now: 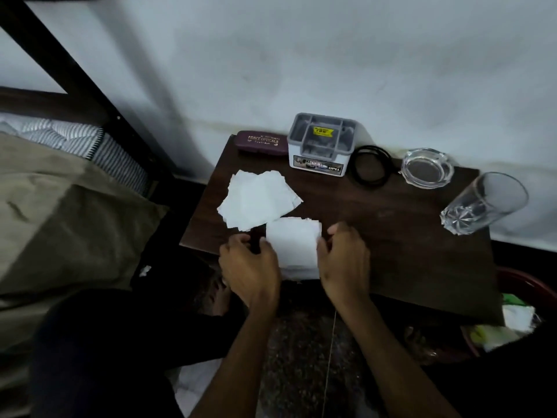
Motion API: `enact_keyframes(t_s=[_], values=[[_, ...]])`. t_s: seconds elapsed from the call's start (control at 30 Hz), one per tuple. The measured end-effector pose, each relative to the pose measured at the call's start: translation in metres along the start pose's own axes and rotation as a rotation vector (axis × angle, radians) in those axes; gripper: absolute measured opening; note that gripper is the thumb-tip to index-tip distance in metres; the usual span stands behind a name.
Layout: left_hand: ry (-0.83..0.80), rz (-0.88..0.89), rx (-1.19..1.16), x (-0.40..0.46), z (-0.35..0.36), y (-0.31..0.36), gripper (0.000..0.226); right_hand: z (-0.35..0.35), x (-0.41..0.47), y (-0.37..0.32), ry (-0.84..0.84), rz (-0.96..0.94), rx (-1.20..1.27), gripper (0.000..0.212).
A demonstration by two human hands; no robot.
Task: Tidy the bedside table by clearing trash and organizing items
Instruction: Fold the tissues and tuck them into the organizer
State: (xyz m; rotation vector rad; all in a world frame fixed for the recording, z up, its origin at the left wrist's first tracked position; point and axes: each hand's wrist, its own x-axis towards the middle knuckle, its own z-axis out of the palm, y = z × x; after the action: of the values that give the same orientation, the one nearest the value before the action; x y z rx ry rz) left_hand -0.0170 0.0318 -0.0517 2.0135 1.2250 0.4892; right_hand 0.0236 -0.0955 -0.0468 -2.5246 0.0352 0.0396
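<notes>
Paper is held in both hands at the front edge of the dark wooden counter (391, 236). A small white stack of paper (294, 245) is gripped on its left side by the left hand (250, 267) and on its right side by the right hand (343, 257), with the fingers curled around it. A loose pile of white sheets (256, 200) is spread out just behind the stack, on the left part of the counter. At the back, near the wall (331, 55), a purple glasses case (262, 142) is laid flat. Just beside it, a grey and white organizer box (321, 144) is set upright. A black coiled cable (372, 165) is seen next to the box, and a clear glass ashtray (427, 168) is placed to its right. A drinking glass (485, 203) is seen near the right edge of the counter. A red bin (524, 285) with bits of trash in it is found low on the right, beside the counter. A bed (60, 221) with an olive cover is seen on the left.
</notes>
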Motion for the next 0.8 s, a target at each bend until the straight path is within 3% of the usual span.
enact_keyframes(t_s=[0.13, 0.23, 0.33, 0.47, 0.63, 0.8], values=[[-0.120, 0.032, 0.092, -0.020, -0.005, 0.005, 0.025, 0.010, -0.018, -0.017, -0.010, 0.114, -0.102, 0.042], [-0.192, -0.080, 0.067, -0.027, -0.003, 0.016, 0.023, 0.011, -0.026, -0.023, -0.028, 0.134, -0.135, 0.042], [-0.201, -0.155, 0.020, -0.034, -0.004, 0.022, 0.016, 0.009, -0.033, -0.021, -0.034, 0.125, -0.174, 0.042], [-0.182, -0.214, -0.057, -0.050, -0.009, 0.021, 0.027, 0.002, -0.043, -0.018, -0.030, 0.127, -0.207, 0.045], [-0.171, -0.231, -0.223, -0.052, -0.009, 0.005, 0.039, -0.007, -0.057, -0.007, -0.029, 0.178, -0.196, 0.058], [-0.239, -0.498, -0.498, -0.054, -0.020, 0.002, 0.033, -0.013, -0.075, 0.003, 0.047, 0.246, 0.025, 0.052]])
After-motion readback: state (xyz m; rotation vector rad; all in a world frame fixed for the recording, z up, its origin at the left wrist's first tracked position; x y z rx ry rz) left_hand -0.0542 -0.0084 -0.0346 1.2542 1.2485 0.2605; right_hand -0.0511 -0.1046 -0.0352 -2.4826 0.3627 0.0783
